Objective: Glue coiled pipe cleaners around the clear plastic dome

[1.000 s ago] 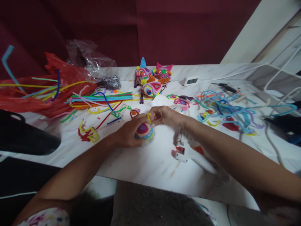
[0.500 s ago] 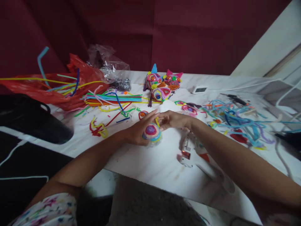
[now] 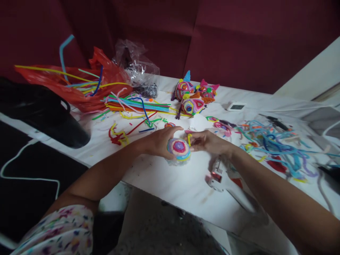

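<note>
My left hand [image 3: 158,142] is closed around a ball [image 3: 179,148] covered in coiled pipe cleaner, with purple, red, cream and blue rings facing up. A short yellow pipe cleaner [image 3: 189,139] stands at the ball's right side, its end bent over. My right hand [image 3: 205,141] pinches that yellow piece between thumb and fingers, close to the ball. Below my right wrist a white glue gun [image 3: 221,177] with a reddish glow lies on the white table [image 3: 162,180].
Finished colourful balls with pointed ears [image 3: 192,102] sit at the back beside a small digital display [image 3: 236,106]. Loose pipe cleaners [image 3: 278,141] are heaped at right, a bundle [image 3: 138,105] lies left, near a red plastic bag [image 3: 87,94]. A black container [image 3: 39,113] stands far left.
The view has shifted, so everything on the table appears further right. The ball's ringed face now shows more fully, and the yellow pipe cleaner stands out more beside it.
</note>
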The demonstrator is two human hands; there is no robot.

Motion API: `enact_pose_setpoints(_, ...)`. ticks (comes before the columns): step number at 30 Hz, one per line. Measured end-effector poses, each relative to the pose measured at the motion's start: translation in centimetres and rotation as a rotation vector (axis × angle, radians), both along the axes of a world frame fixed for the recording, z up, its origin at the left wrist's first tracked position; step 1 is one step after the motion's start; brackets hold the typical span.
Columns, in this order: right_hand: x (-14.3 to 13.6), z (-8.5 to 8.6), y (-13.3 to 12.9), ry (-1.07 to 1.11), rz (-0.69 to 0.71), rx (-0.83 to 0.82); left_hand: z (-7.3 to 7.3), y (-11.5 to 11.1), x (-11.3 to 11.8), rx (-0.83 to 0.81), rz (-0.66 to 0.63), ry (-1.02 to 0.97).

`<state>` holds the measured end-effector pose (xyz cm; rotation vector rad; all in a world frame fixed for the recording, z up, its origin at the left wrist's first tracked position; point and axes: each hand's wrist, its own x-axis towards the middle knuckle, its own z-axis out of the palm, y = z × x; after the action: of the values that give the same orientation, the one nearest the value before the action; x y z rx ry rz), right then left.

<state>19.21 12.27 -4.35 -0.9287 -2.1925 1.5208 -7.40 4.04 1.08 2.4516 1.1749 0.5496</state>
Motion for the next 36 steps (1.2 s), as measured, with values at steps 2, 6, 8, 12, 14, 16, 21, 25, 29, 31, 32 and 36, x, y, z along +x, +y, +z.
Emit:
enact_pose_setpoints(2, 0.3, 0.3, -1.1, -0.007, -0.032, 0.032, 0.0, 0.2, -0.2, -0.039, -0.042, -0.028)
enact_pose_setpoints(6, 0.9, 0.6, -3.8, -0.038, -0.126, 0.131, -0.2, 0.9, -0.7, -0.159, -0.150, -0.114)
enact_pose_setpoints(8, 1.2, 0.6, -5.3, -0.061, -0.192, 0.195, -0.3, 1.1, -0.8, -0.207, -0.189, -0.166)
enact_pose_setpoints(12, 1.2, 0.9, -7.4, -0.125, -0.294, 0.293, 0.1, 1.4, -0.9, -0.236, -0.256, -0.118)
enact_pose_setpoints(14, 1.0, 1.2, -7.7, -0.161, -0.317, 0.320, 0.4, 1.2, -0.9, -0.215, -0.255, -0.047)
enact_pose_setpoints(16, 0.6, 1.5, -7.8, -0.199, -0.338, 0.336, 0.8, 0.6, -0.6, -0.204, -0.242, 0.018)
enact_pose_setpoints(21, -0.1, 2.0, -8.0, -0.282, -0.398, 0.351, 0.8, -1.6, 1.7, -0.147, -0.065, 0.060)
enact_pose_setpoints(25, -0.4, 1.9, -8.6, -0.307, -0.427, 0.362, -0.2, -2.7, 3.6, -0.066, 0.142, 0.058)
enact_pose_setpoints(29, -0.3, 1.6, -8.9, -0.278, -0.429, 0.365, -1.2, -2.7, 4.1, -0.026, 0.183, 0.034)
enact_pose_setpoints(31, -0.1, 1.5, -8.7, -0.250, -0.418, 0.361, -1.5, -2.7, 4.2, -0.022, 0.207, 0.012)
enact_pose_setpoints(32, 0.0, 1.4, -8.5, -0.236, -0.409, 0.354, -1.6, -2.7, 4.2, -0.022, 0.225, 0.004)
enact_pose_setpoints(36, 0.7, 1.3, -7.3, -0.182, -0.364, 0.312, -1.7, -2.8, 4.4, -0.020, 0.267, 0.002)
